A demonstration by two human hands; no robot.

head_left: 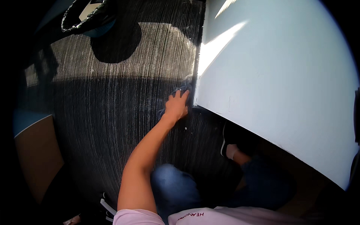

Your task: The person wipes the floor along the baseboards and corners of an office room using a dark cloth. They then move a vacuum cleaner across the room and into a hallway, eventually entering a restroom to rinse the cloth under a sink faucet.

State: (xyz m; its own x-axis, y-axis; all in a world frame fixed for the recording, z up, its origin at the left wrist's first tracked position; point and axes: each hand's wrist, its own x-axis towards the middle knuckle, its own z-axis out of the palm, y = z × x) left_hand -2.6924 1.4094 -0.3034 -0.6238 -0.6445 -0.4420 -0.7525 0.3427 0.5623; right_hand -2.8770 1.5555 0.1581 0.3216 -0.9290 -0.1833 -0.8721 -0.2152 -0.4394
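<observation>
My left hand (176, 106) reaches down to the striped dark carpet (108, 101), right beside the corner of a white wall-like panel (270, 75). Its fingers are bent over a crumpled grey cloth (185, 83), which bunches up ahead of the fingertips and also shows a little at the wrist's left side. The cloth lies against the dark strip at the panel's foot. Part of it is hidden under the palm. My right hand does not show.
A bin lined with a black bag (98, 21) stands at the far left. Small white bits (185, 128) lie on the carpet near the hand. A tan board-like surface (39, 153) is at the left edge. My bent knee (174, 183) and dark shoe (225, 140) are close by.
</observation>
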